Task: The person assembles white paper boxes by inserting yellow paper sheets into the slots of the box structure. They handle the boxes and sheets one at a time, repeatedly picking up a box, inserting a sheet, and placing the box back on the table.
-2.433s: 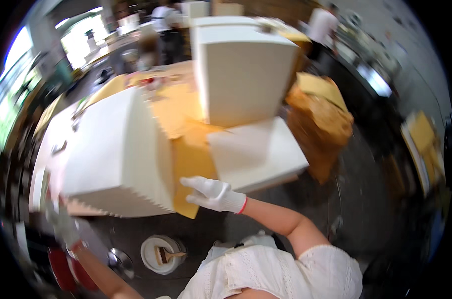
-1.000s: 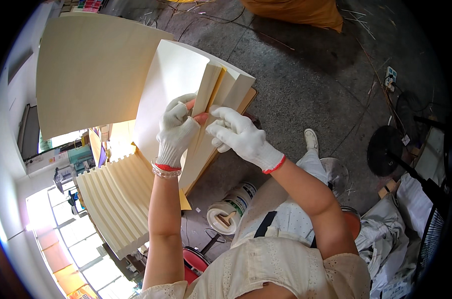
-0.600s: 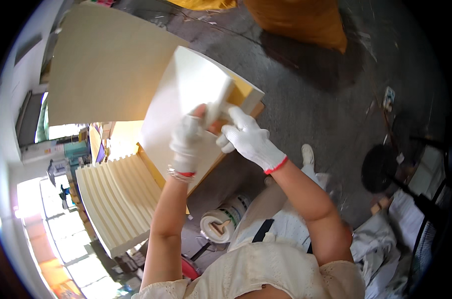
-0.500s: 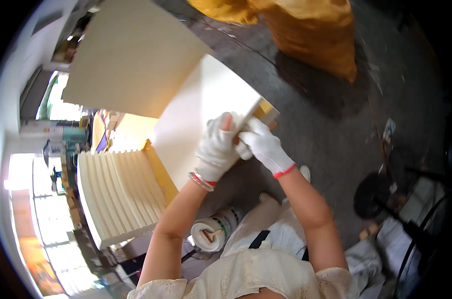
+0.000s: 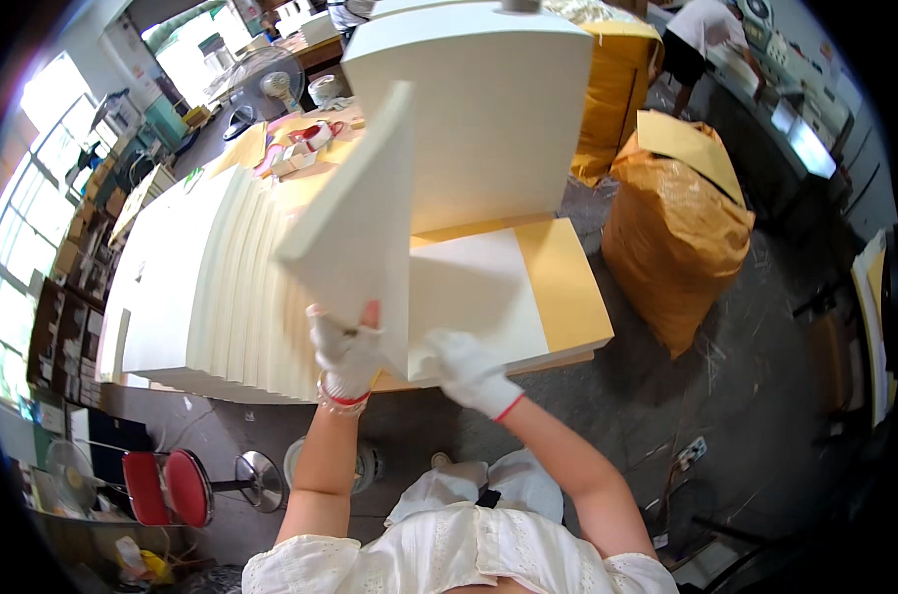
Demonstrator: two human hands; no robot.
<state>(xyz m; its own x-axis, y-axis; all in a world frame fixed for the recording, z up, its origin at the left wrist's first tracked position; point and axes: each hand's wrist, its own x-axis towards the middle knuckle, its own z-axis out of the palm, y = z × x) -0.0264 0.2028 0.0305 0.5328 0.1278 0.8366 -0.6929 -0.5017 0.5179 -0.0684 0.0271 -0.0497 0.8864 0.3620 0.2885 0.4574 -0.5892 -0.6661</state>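
My left hand [image 5: 348,354], in a white glove with a bare fingertip showing, grips the near lower edge of a thick white paper block [image 5: 362,223] that stands tilted up on edge. My right hand [image 5: 469,374], also gloved, is blurred at the near edge of a flat white paper pile [image 5: 473,282]; whether its fingers hold anything is unclear. Yellow-orange board [image 5: 567,282] shows along that pile's right side. Several similar white blocks [image 5: 226,287] lean in a row to the left.
Behind the pile rises a tall pale stack [image 5: 478,129]. Large orange sacks [image 5: 671,233] stand on the right, with another person [image 5: 701,40] beyond. A red stool [image 5: 187,487] and a white bucket [image 5: 365,465] are near my left side. Tape rolls [image 5: 317,136] lie on the table.
My hands were together at the block's corner; now they are apart. The block has swung up on edge to the left in my left hand. My view has turned and shows more of the room.
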